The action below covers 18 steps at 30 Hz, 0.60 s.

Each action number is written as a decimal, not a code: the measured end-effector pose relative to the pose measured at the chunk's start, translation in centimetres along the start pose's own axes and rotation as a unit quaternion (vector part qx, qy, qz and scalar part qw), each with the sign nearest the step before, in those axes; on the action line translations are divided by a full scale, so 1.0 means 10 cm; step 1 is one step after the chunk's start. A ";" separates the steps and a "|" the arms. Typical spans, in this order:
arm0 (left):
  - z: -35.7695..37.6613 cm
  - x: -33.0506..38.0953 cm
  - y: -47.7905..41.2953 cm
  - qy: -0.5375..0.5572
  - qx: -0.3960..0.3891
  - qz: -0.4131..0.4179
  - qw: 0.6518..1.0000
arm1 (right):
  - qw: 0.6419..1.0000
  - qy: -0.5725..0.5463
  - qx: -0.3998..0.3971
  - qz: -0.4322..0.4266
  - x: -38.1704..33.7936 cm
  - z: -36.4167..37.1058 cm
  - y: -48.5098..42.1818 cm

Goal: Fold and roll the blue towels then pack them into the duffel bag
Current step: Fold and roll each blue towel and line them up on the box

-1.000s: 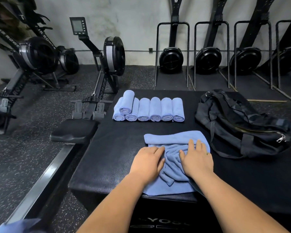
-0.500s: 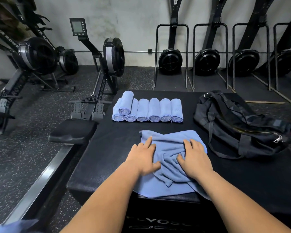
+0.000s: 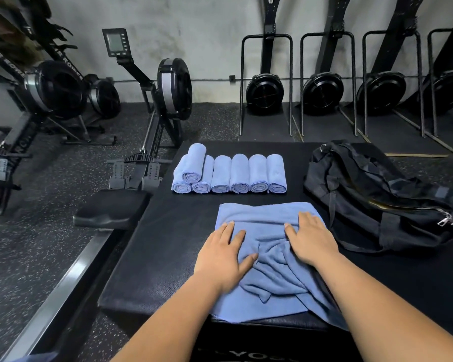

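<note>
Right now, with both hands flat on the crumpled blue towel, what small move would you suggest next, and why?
Probably sweep both palms outward to flatten it: the left hand and right hand press a blue towel bunched into creases between them, too rumpled to roll neatly like the seven rolled towels.

rolled towels (image 3: 229, 176) behind flat towel (image 3: 264, 278), duffel bag (image 3: 377, 197) right, on padded box (image 3: 152, 257)
</note>
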<state>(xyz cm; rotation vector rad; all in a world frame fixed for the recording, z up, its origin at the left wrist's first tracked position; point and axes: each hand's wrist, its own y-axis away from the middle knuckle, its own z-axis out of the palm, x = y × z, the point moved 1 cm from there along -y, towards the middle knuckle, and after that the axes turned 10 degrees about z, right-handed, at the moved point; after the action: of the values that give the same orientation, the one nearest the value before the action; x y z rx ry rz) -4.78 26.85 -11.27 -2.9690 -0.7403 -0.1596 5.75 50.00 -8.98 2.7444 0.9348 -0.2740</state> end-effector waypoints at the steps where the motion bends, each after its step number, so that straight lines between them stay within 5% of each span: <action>1: -0.02 -0.02 0.00 -0.015 0.011 0.009 1.000 | 1.000 0.006 0.000 0.014 -0.02 0.00 -0.03; 8: -0.11 -0.03 -0.16 -0.029 0.112 -0.001 0.993 | 0.997 0.070 0.018 -0.024 -0.25 0.15 0.10; 12: 0.02 -0.20 -0.21 0.000 -0.019 -0.017 1.000 | 0.997 0.066 -0.007 -0.046 -0.22 0.18 0.05; 18: -0.06 -0.41 -0.37 -0.034 -0.085 -0.014 0.996 | 0.996 0.068 -0.030 -0.058 -0.17 0.15 -0.17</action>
<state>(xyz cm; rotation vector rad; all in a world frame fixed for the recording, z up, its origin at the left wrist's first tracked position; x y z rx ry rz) -10.22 28.18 -11.02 -3.1410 -0.8150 -0.1290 3.16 49.92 -10.24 2.6863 1.1198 -0.0777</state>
